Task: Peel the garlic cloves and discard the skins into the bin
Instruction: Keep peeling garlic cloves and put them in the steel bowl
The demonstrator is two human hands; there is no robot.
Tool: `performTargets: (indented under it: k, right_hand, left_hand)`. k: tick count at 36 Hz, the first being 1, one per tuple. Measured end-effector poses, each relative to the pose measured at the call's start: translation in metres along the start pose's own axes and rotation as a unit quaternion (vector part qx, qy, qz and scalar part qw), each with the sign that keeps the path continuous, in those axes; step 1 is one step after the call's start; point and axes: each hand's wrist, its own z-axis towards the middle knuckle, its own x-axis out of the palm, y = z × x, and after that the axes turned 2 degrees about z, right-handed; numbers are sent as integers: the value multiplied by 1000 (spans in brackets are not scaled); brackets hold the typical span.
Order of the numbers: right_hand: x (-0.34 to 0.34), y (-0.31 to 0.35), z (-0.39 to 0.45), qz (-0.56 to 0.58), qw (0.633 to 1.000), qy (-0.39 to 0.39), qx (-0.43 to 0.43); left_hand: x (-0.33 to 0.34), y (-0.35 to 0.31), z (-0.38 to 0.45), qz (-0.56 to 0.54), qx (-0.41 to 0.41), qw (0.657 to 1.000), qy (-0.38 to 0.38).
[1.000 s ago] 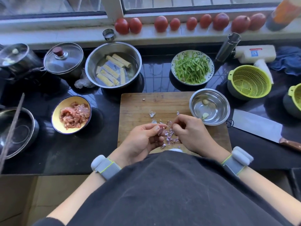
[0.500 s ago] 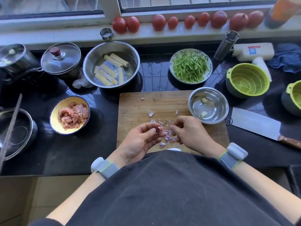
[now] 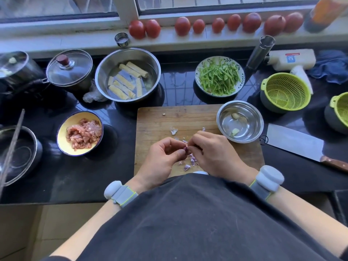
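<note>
Since half a second ago both hands are staying together over the skin scraps (image 3: 190,162), barely shifting. Black counter (image 3: 94,176) running left to right: yellow meat bowl (image 3: 62,132), wooden cutting board (image 3: 156,121), steel bowl (image 3: 256,117) holding peeled cloves (image 3: 235,131), cleaver (image 3: 290,143). Left hand (image 3: 162,159) is curling, thumb and fingers pinching the garlic clove (image 3: 186,148); right hand (image 3: 212,153) fingertips are picking at its purple skin.

cutting board (image 3: 188,117): matt scuffed wood | small bowl (image 3: 250,136): shiny metal | countertop (image 3: 90,172): glossy black, probably stone | colander (image 3: 286,91): green plastic | cleaver (image 3: 293,142): smooth steel blade
</note>
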Motion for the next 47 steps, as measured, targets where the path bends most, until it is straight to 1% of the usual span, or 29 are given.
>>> performTargets:
  k: [2,3,5,7,8,10,11,12,13,15,17,18,19,23,26,30,33,37,42,45,47]
  right_hand:
    - [2,-2,0,-10,1000,4,-6]
    - [4,-4,-1,-3,1000,7,9]
    - [7,-9,-1,16,997,34,69]
    - [10,-13,-2,16,987,71,145]
    - [10,-14,-3,18,981,76,177]
    - [8,-16,-2,25,969,83,230]
    - [6,-16,0,51,960,94,260]
    - [3,-15,1,104,946,101,290]
    - [0,-11,3,172,925,106,323]
    - [-7,-3,5,316,867,111,369]
    - [-14,9,6,424,815,119,378]
    - [-15,13,6,458,796,120,376]
    - [-15,15,6,476,789,115,370]
    - [-15,17,8,485,789,95,364]
    - [-16,17,9,501,779,98,366]
    - [-21,18,9,509,773,106,363]
    - [-24,17,11,508,771,117,365]
    - [-25,19,11,482,788,121,364]
    - [-23,19,12,404,839,115,346]
    - [-21,17,11,386,848,110,346]
    - [-18,16,11,388,846,106,351]
  left_hand:
    - [-1,1,1,34,29,999,-15]
    - [-1,1,1,35,40,998,-22]
    - [0,1,2,-1,46,998,-32]
    - [0,1,2,-62,31,997,-34]
    - [0,2,2,-83,23,996,-32]
    - [0,5,1,-96,14,995,-28]
    - [1,6,1,-95,14,995,-27]
    - [1,6,1,-90,17,995,-28]
    - [1,6,1,-83,22,996,-31]
    - [0,3,2,-52,44,997,-40]
    - [0,1,2,-7,74,996,-44]
    - [0,0,2,11,88,995,-45]
    - [1,-1,1,23,99,994,-46]
    - [3,-2,0,41,137,989,-48]
    - [2,-1,0,74,163,983,-51]
    - [-1,-1,0,126,200,971,-41]
    - [-2,-2,0,172,243,954,-29]
    - [-3,-3,0,228,290,929,-23]
    - [-4,-7,1,317,355,879,-22]
    - [-4,-8,2,337,377,863,-22]
    - [-4,-8,2,340,379,861,-17]
